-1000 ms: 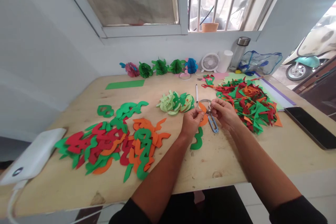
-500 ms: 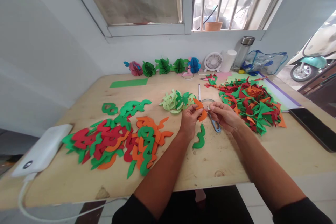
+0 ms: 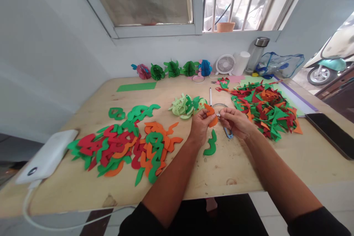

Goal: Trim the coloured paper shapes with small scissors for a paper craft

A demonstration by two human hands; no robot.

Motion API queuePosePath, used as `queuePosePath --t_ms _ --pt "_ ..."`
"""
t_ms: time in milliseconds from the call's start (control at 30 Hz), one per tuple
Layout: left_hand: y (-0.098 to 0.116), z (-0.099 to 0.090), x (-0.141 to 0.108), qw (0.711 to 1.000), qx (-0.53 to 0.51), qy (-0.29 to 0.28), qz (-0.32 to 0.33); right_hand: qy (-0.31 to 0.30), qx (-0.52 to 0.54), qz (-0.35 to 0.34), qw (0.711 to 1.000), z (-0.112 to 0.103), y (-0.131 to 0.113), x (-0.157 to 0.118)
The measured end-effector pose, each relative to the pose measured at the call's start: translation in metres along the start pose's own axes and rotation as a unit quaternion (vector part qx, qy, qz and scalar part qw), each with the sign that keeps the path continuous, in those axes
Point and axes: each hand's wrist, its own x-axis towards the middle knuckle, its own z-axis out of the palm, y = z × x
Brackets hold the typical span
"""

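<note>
My left hand (image 3: 199,123) pinches a curved orange paper cutout (image 3: 210,110) between thumb and fingers. Close beside it, my right hand (image 3: 235,120) is closed in a pinch at a small whitish bit (image 3: 218,115), too small to name, at the cutout's right edge. Below the right fingers lies a blue-handled tool (image 3: 228,133), partly covered by the hand. Behind the fingers a thin ring (image 3: 219,104) shows in part. A wavy green paper cutout (image 3: 210,145) rests on the table just below the left hand.
Red, green and orange cutouts (image 3: 118,142) are heaped at the left. Paper scraps (image 3: 268,108) pile up at the right, near a phone (image 3: 332,134). Pale green cutouts (image 3: 181,106) and a pen (image 3: 210,96) lie behind my hands. A power bank (image 3: 47,158) sits at the left edge.
The right fingers have come slightly closer to the orange cutout, and the whitish bit now meets its edge. More of the blue-handled tool is covered.
</note>
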Motion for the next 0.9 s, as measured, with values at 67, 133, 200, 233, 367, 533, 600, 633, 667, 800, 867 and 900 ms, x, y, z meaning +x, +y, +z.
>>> queuePosePath --t_ms 67,133,200,233,367,533,600,633,667,800,867,900 --pt "0.0000 0.0003 -0.0002 1.000 -0.003 -0.001 0.000 -0.002 -0.003 -0.002 1.000 0.0000 0.0000 -0.0002" --pt "0.0008 0.0009 -0.0007 1.000 -0.002 -0.002 -0.001 -0.005 -0.006 -0.002 1.000 0.0003 -0.0004 -0.0007" --pt "0.0022 0.0018 -0.0014 1.000 0.003 -0.001 -0.001 -0.006 -0.007 0.001 1.000 0.0006 -0.0008 -0.0012" --pt "0.0030 0.0022 -0.0018 1.000 0.006 0.001 -0.002 -0.006 -0.008 0.003 1.000 0.0008 -0.0009 -0.0013" --pt "0.0051 0.0031 -0.0029 1.000 0.010 0.008 -0.004 -0.003 -0.010 0.001 1.000 0.0005 0.0001 -0.0012" --pt "0.0056 0.0026 -0.0026 1.000 0.018 0.024 0.003 0.009 -0.015 -0.010 1.000 -0.0013 0.0007 0.0003" --pt "0.0060 0.0025 -0.0025 0.999 0.026 0.038 0.000 0.021 -0.014 -0.016 1.000 -0.0020 -0.0001 0.0009" --pt "0.0063 0.0025 -0.0027 0.999 0.032 0.043 -0.004 0.025 -0.011 -0.018 0.999 -0.0023 -0.0005 0.0012" --pt "0.0066 0.0025 -0.0031 0.998 0.039 0.045 -0.010 0.029 -0.008 -0.020 0.999 -0.0025 -0.0009 0.0014" --pt "0.0079 0.0023 -0.0057 0.996 0.072 0.031 -0.047 0.041 0.001 -0.023 0.999 -0.0025 -0.0009 0.0017" --pt "0.0086 0.0020 -0.0071 0.995 0.078 0.026 -0.064 0.042 0.002 -0.027 0.999 -0.0021 -0.0004 0.0014" --pt "0.0090 0.0018 -0.0077 0.994 0.081 0.022 -0.071 0.041 0.002 -0.030 0.999 -0.0018 -0.0002 0.0013"
